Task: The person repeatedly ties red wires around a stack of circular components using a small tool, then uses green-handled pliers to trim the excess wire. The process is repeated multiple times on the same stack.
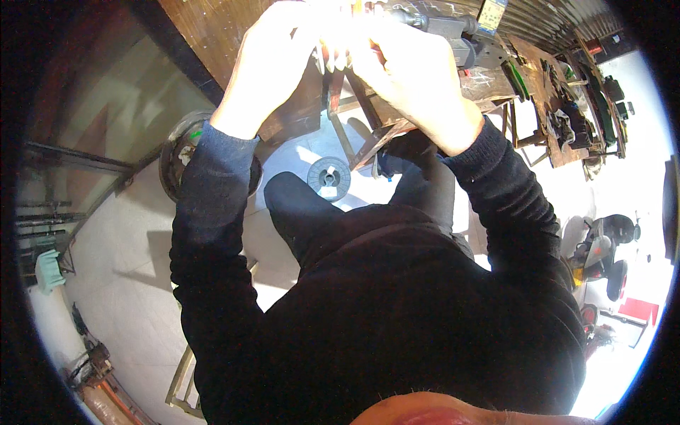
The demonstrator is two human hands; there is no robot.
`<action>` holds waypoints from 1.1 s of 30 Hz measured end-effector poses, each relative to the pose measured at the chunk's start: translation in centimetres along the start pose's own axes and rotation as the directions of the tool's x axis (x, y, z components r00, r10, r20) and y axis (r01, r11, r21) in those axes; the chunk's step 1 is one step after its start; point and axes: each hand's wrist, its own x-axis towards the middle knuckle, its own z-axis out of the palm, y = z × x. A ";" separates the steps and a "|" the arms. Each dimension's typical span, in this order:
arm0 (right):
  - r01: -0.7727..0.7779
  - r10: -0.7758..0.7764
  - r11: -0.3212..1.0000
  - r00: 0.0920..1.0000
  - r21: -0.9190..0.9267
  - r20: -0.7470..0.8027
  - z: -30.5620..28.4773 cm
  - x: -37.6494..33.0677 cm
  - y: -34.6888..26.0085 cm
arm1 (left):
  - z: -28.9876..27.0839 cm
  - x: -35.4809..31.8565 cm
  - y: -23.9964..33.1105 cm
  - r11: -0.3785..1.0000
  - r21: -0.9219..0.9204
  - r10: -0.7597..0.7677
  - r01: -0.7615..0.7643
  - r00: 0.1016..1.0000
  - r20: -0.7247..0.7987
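Bench [496,86] bears tool [448,30] beside curled right hand [423,76]; left hand [268,71] curls; glare hides grips.

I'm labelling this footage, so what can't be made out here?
Head view: what, if anything, the left hand and right hand hold; glare washes it out at the top edge.
Head view: part of the round container; the left sleeve covers it.
Head view: dark items on the right-hand bench; too small.

black long-sleeved sweater [411,319], bluish cuffs [230,142], dark trousers [300,212]
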 end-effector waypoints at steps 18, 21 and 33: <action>-0.339 0.343 0.939 0.926 -0.051 0.159 1.7 0.0 0.5 | 0.0 0.5 -0.2 1.000 -0.021 0.020 -0.019 0.997 0.072; -0.354 0.347 0.935 0.924 0.020 0.158 1.4 0.0 0.5 | -0.2 0.6 -0.3 1.000 -0.025 0.021 -0.018 0.996 0.087; -0.145 0.188 0.873 0.981 0.466 -0.046 1.3 0.2 0.9 | -0.6 0.3 0.0 1.000 -0.025 -0.004 0.006 0.995 0.103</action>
